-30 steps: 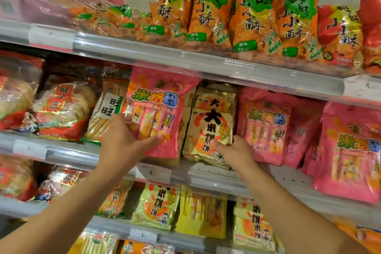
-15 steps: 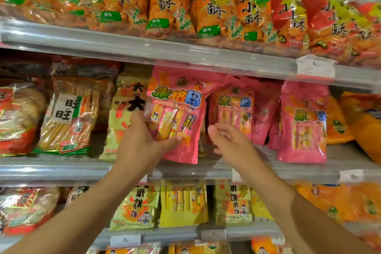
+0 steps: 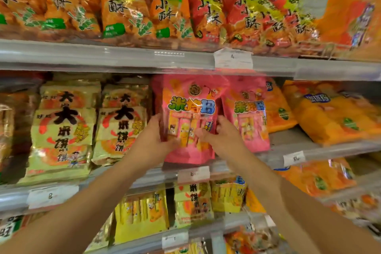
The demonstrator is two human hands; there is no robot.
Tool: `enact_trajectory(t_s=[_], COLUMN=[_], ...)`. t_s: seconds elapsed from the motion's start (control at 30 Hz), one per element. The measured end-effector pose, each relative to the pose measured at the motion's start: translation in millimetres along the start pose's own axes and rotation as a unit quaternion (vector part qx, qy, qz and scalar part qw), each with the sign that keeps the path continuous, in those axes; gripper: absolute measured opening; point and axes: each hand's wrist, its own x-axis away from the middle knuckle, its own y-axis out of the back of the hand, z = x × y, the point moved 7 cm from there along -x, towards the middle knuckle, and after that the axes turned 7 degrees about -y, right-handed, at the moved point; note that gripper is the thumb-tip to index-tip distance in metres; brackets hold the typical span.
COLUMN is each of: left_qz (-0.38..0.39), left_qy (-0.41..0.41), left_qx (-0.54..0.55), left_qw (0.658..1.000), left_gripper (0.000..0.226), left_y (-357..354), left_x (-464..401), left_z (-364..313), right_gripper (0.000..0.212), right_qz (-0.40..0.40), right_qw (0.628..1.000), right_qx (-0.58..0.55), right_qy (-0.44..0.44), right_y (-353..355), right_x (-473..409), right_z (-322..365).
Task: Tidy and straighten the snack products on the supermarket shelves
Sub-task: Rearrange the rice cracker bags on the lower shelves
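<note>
A pink snack bag (image 3: 190, 109) stands upright at the front of the middle shelf (image 3: 305, 146). My left hand (image 3: 153, 140) grips its left edge, thumb across the front. My right hand (image 3: 221, 135) holds its right edge with fingers curled round the side. Another pink bag (image 3: 252, 117) of the same kind stands just to the right, partly behind the held one. Two yellow rice-cracker bags (image 3: 64, 128) (image 3: 121, 121) stand to the left.
Orange and red snack bags (image 3: 123, 2) fill the top shelf. Orange packs (image 3: 334, 115) lie on the right of the middle shelf. Yellow packs (image 3: 142, 214) hang on the lower shelf. Price tags (image 3: 233, 59) sit on the shelf rails.
The view has shifted right. My left hand carried the pink bag rightwards next to the other pink bags, and my right hand has closed on its right edge.
</note>
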Motion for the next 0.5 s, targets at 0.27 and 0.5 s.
enact_trajectory(t_s=[0.27, 0.5], left_qz=[-0.046, -0.060], left_qy=[0.053, 0.082], left_qx=[-0.146, -0.134], left_qw=[0.987, 0.986], left_gripper=[0.043, 0.059], left_y=[-14.5, -20.7], left_x=[-10.8, -6.3], left_z=[15.2, 22.2], right_gripper=[0.047, 0.051], right_qz=[0.024, 0.068], right_qw=[0.998, 0.995], right_qx=[0.053, 0.067], right_qy=[0.008, 0.021], right_y=[-6.3, 3.2], right_x=[-33.7, -29.6], right_z=[-24.0, -28.2])
